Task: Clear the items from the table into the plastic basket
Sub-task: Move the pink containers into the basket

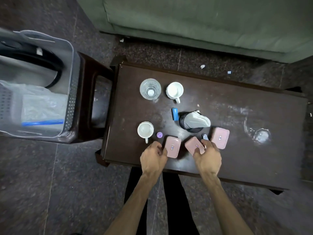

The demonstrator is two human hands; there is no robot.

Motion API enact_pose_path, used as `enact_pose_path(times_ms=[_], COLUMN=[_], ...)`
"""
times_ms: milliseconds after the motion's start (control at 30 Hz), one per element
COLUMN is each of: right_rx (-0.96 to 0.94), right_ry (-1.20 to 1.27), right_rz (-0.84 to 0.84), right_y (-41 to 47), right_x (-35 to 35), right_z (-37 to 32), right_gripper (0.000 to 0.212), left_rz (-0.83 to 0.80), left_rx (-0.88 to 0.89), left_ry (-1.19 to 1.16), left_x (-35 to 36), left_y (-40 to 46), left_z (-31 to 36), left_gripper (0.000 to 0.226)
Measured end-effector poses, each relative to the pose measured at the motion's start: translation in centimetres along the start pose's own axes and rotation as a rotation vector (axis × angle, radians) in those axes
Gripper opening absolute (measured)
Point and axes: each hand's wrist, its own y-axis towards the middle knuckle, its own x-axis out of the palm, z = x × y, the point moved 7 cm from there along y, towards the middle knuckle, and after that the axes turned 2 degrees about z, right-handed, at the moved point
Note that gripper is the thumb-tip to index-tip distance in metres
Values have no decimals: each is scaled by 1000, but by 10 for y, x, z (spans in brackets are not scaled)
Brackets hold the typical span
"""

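Three pink boxes lie along the near edge of the dark table (237, 150). My left hand (153, 158) grips the left pink box (172, 146) at its near end. My right hand (207, 156) holds the middle pink box (192, 145), tilted. The right pink box (220, 139) lies free, with a nail clipper (205, 136) beside it. Also on the table are a glass (150, 89), two white cups (175, 90) (145, 130), a small purple cap (159, 135), a blue tube (175, 114) and a black holder with a grey cloth (194, 122). The grey plastic basket (70, 92) stands at the left.
The basket rests on a dark brown stool (94, 99) left of the table and holds a plastic bag (42, 107) and a black-rimmed object (55, 65). A green sofa (203, 22) runs along the far side. My legs stand at the table's near edge.
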Motion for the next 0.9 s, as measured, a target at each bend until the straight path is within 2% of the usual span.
enact_pose_path(times_ms=[67,133,267,400,500,600,700,900], right_rx=[-35,-51,-37,-31,-78,-182,-309,-572], right_ry=[-101,-145,-121,-48,-13,68,187,434], right_rz=[-76,-124,-143,-143,-73,-17,-33,-110], right_y=[8,14,22,13,-5,-31,-56,-94], right_x=[8,14,18,10,-2,-15,-21,-26], right_z=[9,14,20,26,11,-24,-74,-220], right_gripper=[50,48,32,19,13,10,12,10], left_rz=[26,43,14,-16,-4,93,242,578], left_rx=[-113,-171,-129,-133,-81,-106,-126,-157], left_ry=[-55,-117,-215,-255,-332,-461,-615,-860], left_x=[17,30,47,45,27,-2,-43,-157], left_y=[-3,-2,-3,-15,-28,-41,-50,-38], left_z=[-7,-8,2,0,-9,-26,-45,-72], left_gripper=[28,32,8,7,3,8,8,5])
